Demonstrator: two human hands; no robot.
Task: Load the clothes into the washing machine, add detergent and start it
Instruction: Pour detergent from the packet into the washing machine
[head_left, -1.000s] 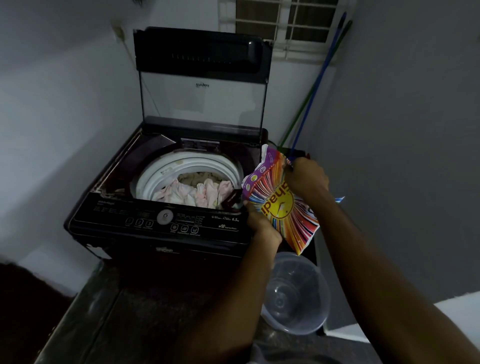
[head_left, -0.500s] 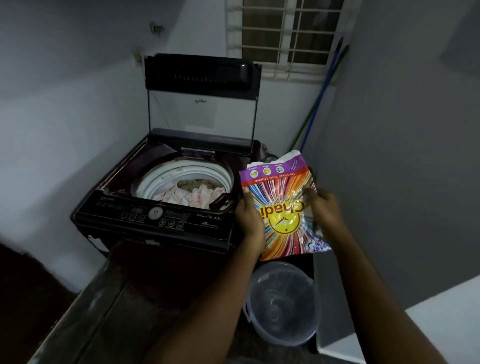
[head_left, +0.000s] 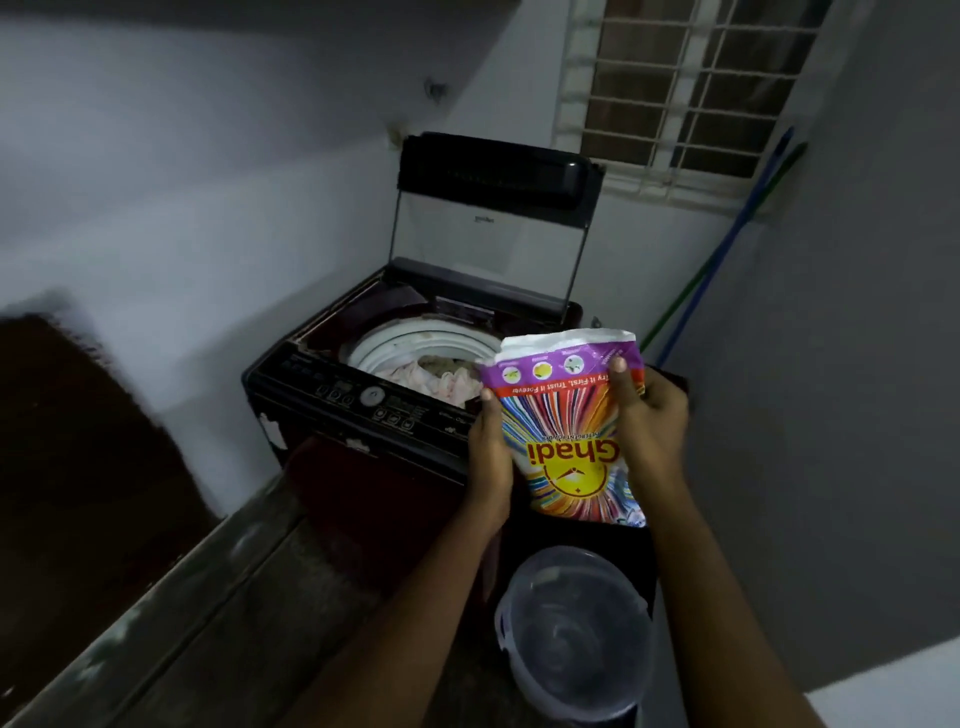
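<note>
The washing machine (head_left: 363, 415) is a top-loading unit with its lid (head_left: 493, 218) raised upright at the rear; the white drum opening (head_left: 410, 345) is exposed and contains pale pink and cream clothes (head_left: 441, 382), which lie heaped at the right of the drum, at about rim height. The control panel (head_left: 358, 397) runs along the front edge of the machine. A translucent bucket (head_left: 574, 634) stands on the floor in front of the machine's right corner, directly below the hands; whether it holds anything cannot be told. The detergent packet (head_left: 566, 431), a multicoloured pouch with a purple band, is held above the right front corner of the machine, just right of the drum opening, its printing upside down to the viewer and its torn white edge pointing up and away. The left hand (head_left: 491, 457) grips the packet's left edge, thumb tip on the front face near the purple band. The right hand (head_left: 652, 421) grips the right edge, thumb pressed against the front near the top, fingers curled behind. Both forearms extend forward from the lower frame and converge on the packet. Two long handles (head_left: 727, 249), blue and green, lean in the corner beneath the barred window (head_left: 691, 88)
</note>
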